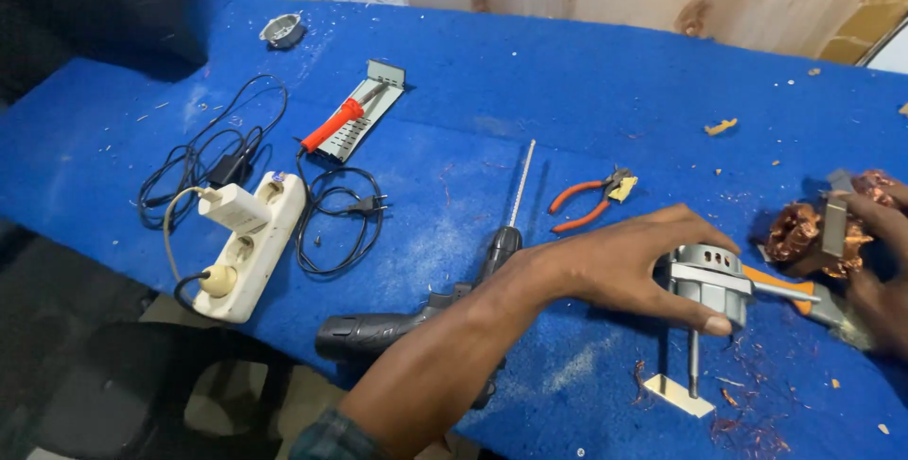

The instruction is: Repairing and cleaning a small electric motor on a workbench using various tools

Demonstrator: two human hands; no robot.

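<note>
A: What has the left hand (624, 266) got?

B: Its fingers and thumb curl around the grey metal motor housing (711, 280), standing on its shaft near the blue table's (530, 91) front right. The right hand (875, 261) at the frame edge closes on a copper-wound stator (818, 233), an orange-handled screwdriver (790, 292) just beside it.

A: How should it be done well?

B: I'd judge: keep the housing steady and upright, grip firm, clear of the cordless drill (426, 313) lying under the forearm.
</note>
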